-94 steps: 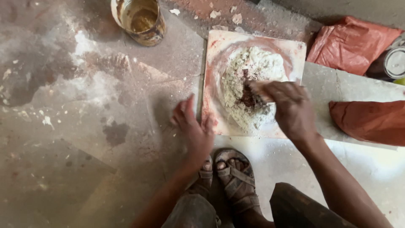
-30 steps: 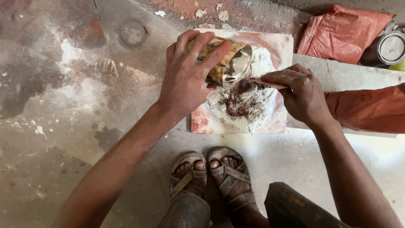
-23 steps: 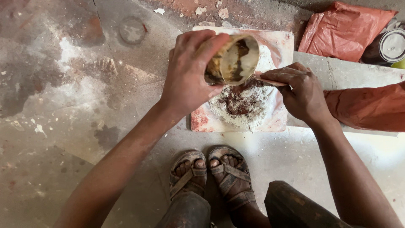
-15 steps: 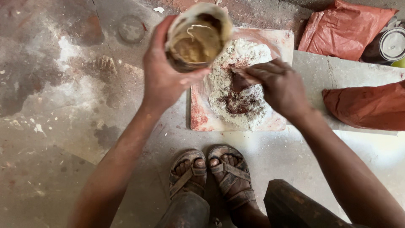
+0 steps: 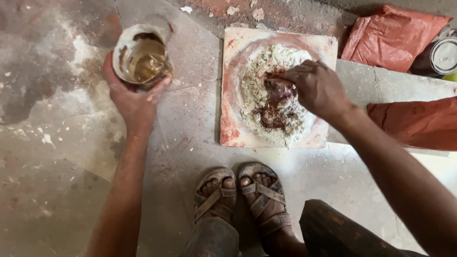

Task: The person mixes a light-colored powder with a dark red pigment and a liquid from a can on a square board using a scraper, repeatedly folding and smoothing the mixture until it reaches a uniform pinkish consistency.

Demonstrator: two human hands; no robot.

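While left hand (image 5: 134, 102) grips liquid-filled jar (image 5: 143, 58), powder heaps on tile (image 5: 233, 95).

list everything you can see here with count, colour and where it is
jar: 1, clear, smeared, yellowish liquid inside, upright in the left hand, over the floor left of the slab
slab: 1, pale with red stains, flat on the floor, centre
powder heap: 1, whitish, on the slab, dark red wet patch in its middle
bags: 2, red-orange, right side
tin: 1, metal lid, far right edge
floor: grey, white splashes
sandals: 2, brown, below the slab
left hand: grips the jar
right hand: fingers in the wet patch
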